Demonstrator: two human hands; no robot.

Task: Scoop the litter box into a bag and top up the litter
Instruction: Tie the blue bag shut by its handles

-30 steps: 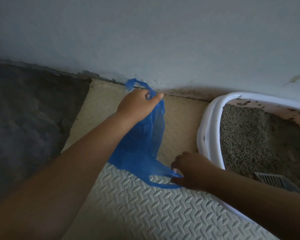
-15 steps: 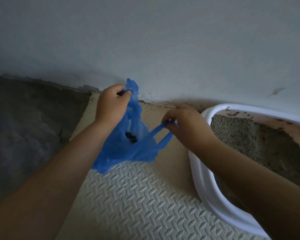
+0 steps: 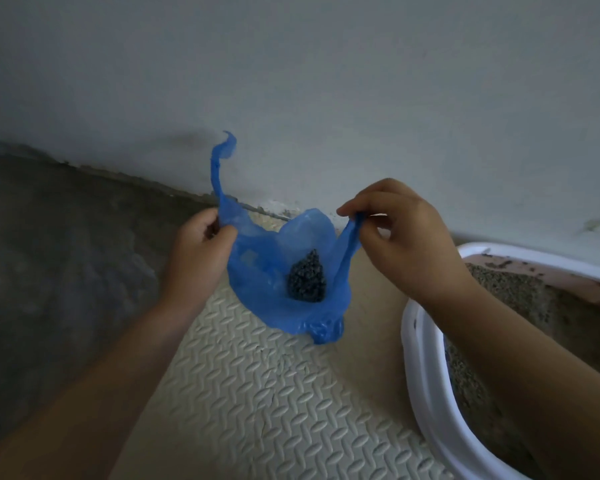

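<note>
head view: a floor corner under a pale wall (image 3: 326,81), read left to right.
bare floor (image 3: 49,271): dark, rough patch at the far left.
left hand (image 3: 196,251): pinches the bag's left edge just below one handle strip (image 3: 219,168), which sticks up free against the wall.
blue bag (image 3: 257,285): hangs between both hands, clear of the foam mat (image 3: 257,393).
change: a second ago the bag trailed on the mat with only the left hand lifting it; half a second ago the hands were close together; now they have drawn apart and the mouth gapes open.
clump (image 3: 307,277): dark grainy lump sitting low inside the bag.
right hand (image 3: 406,244): thumb and fingers pinch the other handle, pulled taut.
litter box (image 3: 426,386): white rim at the right, near the bag; grey litter (image 3: 499,285) inside, sloped and uneven.
meaning: some waste is already bagged, and the open mouth suits either another scoop or checking before tying. topping up looks not yet done.
</note>
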